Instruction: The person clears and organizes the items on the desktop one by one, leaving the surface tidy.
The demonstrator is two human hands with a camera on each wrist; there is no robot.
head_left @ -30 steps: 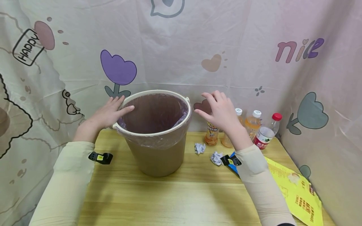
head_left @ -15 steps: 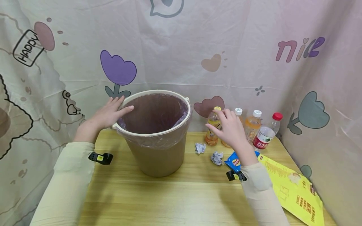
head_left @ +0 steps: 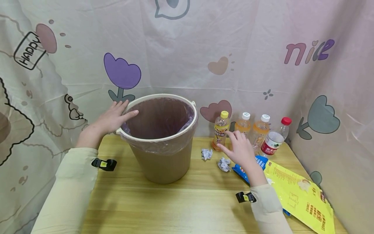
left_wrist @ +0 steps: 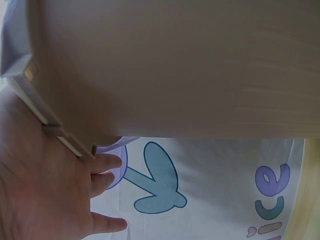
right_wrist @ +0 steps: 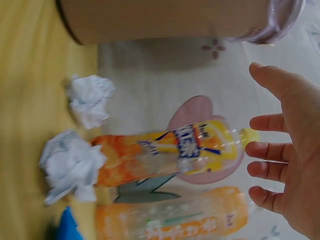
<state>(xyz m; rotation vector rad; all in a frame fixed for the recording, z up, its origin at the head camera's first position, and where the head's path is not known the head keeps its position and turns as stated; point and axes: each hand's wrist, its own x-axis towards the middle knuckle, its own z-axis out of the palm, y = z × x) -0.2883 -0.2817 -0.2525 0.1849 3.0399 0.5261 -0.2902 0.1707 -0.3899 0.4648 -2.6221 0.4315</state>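
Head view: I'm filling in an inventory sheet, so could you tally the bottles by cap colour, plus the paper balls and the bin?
Yellow-capped bottle: 1
White-capped bottles: 2
Red-capped bottle: 1
Crumpled paper balls: 2
Bin: 1
Total: 7

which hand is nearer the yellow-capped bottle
Right. The right hand is just in front of the bottle; the left hand is across the bin from it.

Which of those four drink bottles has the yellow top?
The leftmost bottle, standing closest to the bin. It alone is yellow-capped; the two middle bottles are white-capped and the rightmost bottle red-capped.
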